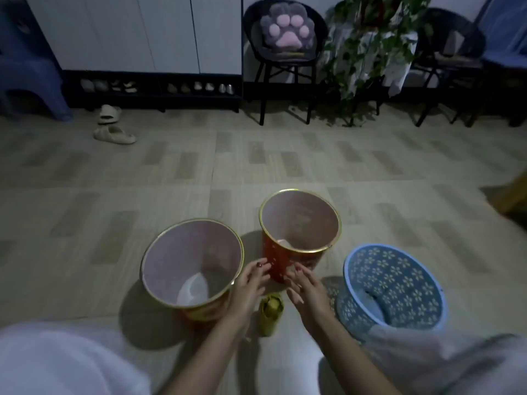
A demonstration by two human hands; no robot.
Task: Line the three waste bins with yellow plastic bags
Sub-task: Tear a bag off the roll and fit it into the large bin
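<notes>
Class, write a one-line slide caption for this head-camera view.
Both hands, left hand and right hand, reach over a yellow bag roll among two red bins and a blue bin, all unlined.

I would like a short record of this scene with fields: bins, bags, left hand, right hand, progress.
bins: two red bins with gold rims, left one and middle one; one blue flower-patterned bin on the right
bags: yellow roll lying on the floor between the hands
left hand: fingers relaxed, holding nothing
right hand: fingers relaxed, holding nothing
progress: no bin shows a yellow bag yet
</notes>
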